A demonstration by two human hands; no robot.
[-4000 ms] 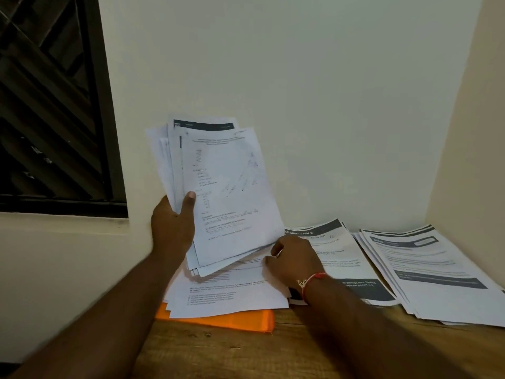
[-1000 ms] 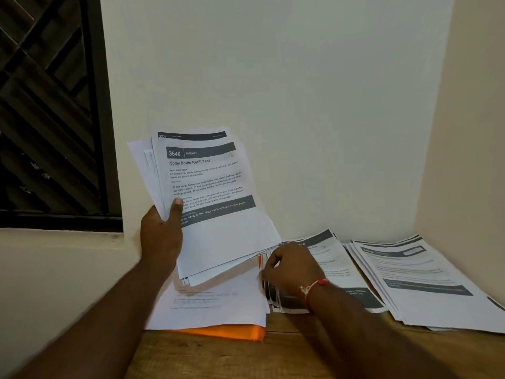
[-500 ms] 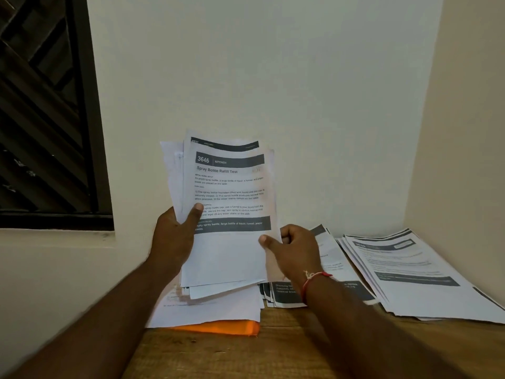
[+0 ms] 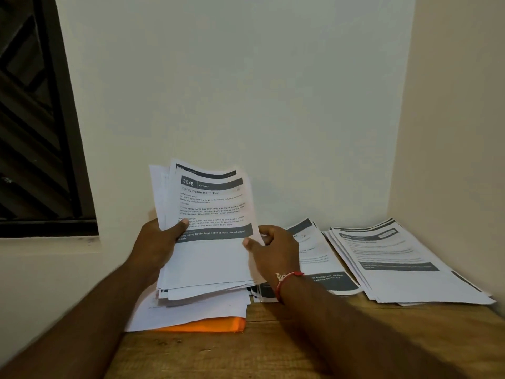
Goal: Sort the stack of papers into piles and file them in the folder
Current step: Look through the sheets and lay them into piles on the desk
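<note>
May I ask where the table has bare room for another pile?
Bare wood runs along the table front, before the orange folder, middle pile and right pile; the right forearm crosses it. Crowded at the wall, where the left hand and right hand grip the held stack.

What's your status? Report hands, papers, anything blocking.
Left hand grips stack, raised. Right hand pinches top sheet at its right edge. Two piles on table; orange folder under loose sheets. No obstruction seen.
</note>
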